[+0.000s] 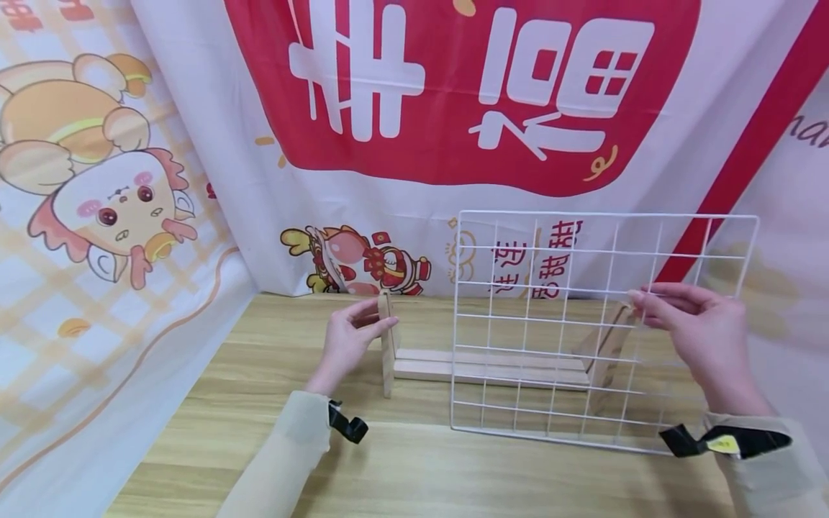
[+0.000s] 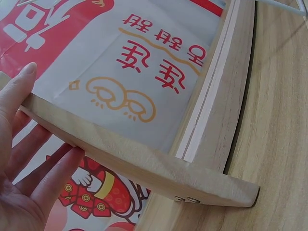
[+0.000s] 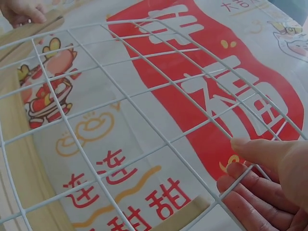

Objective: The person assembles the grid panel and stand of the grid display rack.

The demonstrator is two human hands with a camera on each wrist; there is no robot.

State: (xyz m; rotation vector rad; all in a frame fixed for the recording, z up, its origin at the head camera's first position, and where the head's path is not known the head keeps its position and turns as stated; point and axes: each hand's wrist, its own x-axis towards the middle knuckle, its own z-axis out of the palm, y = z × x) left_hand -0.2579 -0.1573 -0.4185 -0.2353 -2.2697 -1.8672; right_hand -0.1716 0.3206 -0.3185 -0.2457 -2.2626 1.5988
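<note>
Before the right half of the wooden stand [image 1: 469,368], set crosswise, the wire grid [image 1: 566,289] is pinched by the right hand [image 1: 706,331], the left panel [image 1: 387,352] by the left hand [image 1: 350,334]

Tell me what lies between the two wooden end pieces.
In the head view, a pale wooden crosspiece runs low between the left end piece and the right end piece; the white wire grid shows in front of most of it.
</note>
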